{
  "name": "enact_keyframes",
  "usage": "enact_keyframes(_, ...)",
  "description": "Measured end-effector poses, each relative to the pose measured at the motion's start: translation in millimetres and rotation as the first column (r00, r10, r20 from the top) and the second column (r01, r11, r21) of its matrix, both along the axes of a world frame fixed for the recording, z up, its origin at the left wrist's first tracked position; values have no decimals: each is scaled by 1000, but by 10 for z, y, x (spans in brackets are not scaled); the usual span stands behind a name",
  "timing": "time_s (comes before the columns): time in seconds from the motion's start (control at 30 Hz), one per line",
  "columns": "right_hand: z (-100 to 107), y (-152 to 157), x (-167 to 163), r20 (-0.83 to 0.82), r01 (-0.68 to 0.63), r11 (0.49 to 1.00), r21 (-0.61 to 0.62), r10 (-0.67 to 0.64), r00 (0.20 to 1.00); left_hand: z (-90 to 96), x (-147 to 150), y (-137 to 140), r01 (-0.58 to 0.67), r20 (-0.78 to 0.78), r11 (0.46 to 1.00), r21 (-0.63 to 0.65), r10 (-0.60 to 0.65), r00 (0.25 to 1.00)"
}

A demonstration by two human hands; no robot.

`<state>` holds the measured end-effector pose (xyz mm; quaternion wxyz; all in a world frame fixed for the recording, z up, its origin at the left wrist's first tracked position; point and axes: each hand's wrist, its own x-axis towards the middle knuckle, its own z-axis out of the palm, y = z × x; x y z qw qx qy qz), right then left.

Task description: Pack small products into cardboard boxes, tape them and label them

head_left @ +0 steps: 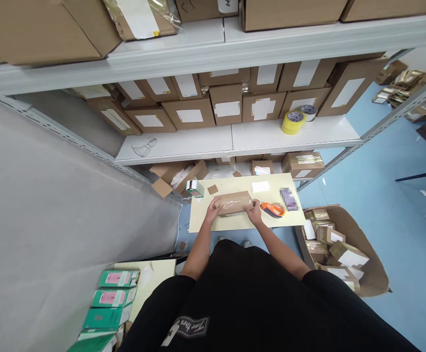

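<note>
Between my two hands is a brown cardboard box (234, 202) with clear tape along its top, over the pale yellow table (216, 225). My left hand (213, 211) grips its left end, and my right hand (253, 212) grips its right end. An orange and blue tape dispenser (273, 209) lies just right of my right hand. Farther right is a blurred-out purple item (288, 199). Behind the box are a white label sheet (260, 187) and a small brown cardboard scrap (212, 189). A small green and white box (195, 188) stands at the table's left corner.
Shelving with a white shelf (198, 142) holds several labelled cartons and yellow tape rolls (292, 122). At right on the floor, a large open carton (376, 264) contains several taped parcels. Green boxes (103, 318) are on another table at lower left. An open carton (167, 173) sits behind left.
</note>
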<state>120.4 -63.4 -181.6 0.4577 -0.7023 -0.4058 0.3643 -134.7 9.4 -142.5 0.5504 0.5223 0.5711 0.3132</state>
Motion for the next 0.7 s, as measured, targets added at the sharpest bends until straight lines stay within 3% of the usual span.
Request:
enact_keyframes(0.17, -35, 148, 95, 11, -11, 995, -95, 12, 1000, -13, 254, -24, -98, -62, 983, 158, 109, 992)
enact_keyframes(0.33, -37, 270, 190, 77, -82, 976, -203, 99, 992, 7, 339, 62, -115, -69, 993, 29, 116, 991)
enact_keyframes(0.43, -46, 221, 151, 54, -63, 953, -298, 83, 995, 38, 369, 146, -77, -98, 997, 29, 79, 992)
enact_keyframes(0.7, -106, 82, -82, 30, -9, 987, -159, 14, 999, -10, 315, 115, -53, -152, 997, 61, 62, 986)
